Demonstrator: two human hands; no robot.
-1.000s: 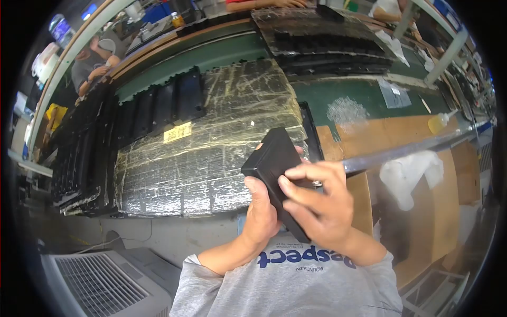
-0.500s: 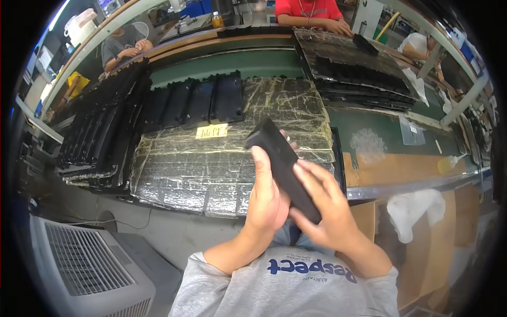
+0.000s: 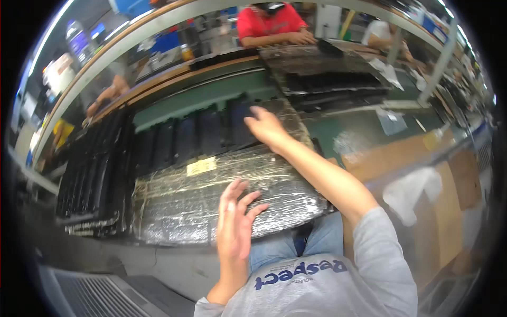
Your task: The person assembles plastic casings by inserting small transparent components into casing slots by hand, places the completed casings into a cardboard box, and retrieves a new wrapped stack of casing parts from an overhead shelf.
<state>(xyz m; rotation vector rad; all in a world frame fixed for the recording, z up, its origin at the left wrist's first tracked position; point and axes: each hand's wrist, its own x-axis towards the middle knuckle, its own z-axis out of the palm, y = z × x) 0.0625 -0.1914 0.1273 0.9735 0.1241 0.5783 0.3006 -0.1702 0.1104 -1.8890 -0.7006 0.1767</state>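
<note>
My right hand (image 3: 266,127) reaches out over the far right end of a row of black plastic parts (image 3: 185,134). Its fingers are apart and overlap the right edge of the last black plastic part (image 3: 238,124), which lies on the wrapped board. Blur hides whether they press on it. Nearer my body, my left hand (image 3: 235,224) hovers above the board's front, palm turned inward, fingers spread and holding nothing. The wrapped board (image 3: 179,203) is covered in shiny clear film and tape. A yellow handwritten label (image 3: 202,166) sits in front of the row.
Stacked black parts (image 3: 95,169) stand at the left. Another wrapped stack (image 3: 332,79) is at the back right, near a person in red (image 3: 272,26). A clear plastic pile (image 3: 351,145), cardboard (image 3: 385,161) and a white cloth (image 3: 412,195) lie to the right.
The black part held between both hands has gone to the right end of the row. My right hand has moved forward, my left hand back and left. The view has shifted.
</note>
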